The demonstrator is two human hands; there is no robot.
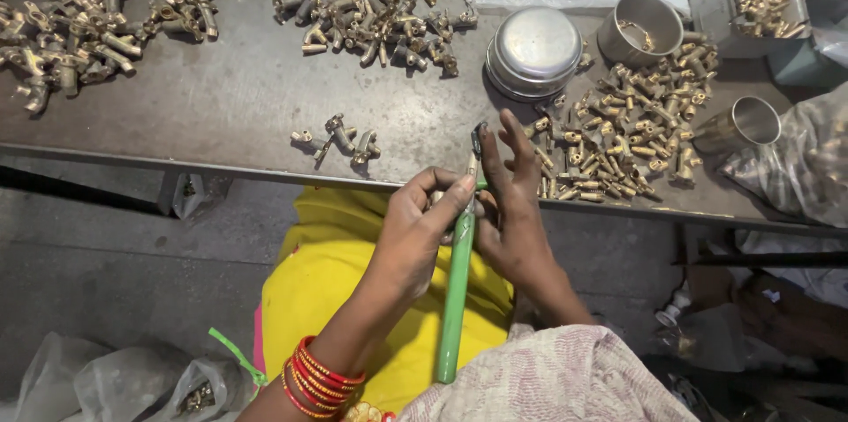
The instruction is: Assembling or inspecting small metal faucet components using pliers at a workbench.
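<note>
Workbench (230, 95) strewn with brass fittings (371, 16)

This is a small metal-parts workshop. A worn grey steel workbench (221, 104) carries heaps of small brass fittings (375, 16) at twelve o'clock, more brass fittings (627, 126) at two o'clock, and steel cups (640, 29) holding further pieces. Below lie a bare concrete floor (106, 263) and plastic bags (115, 382) at eight o'clock.
</note>
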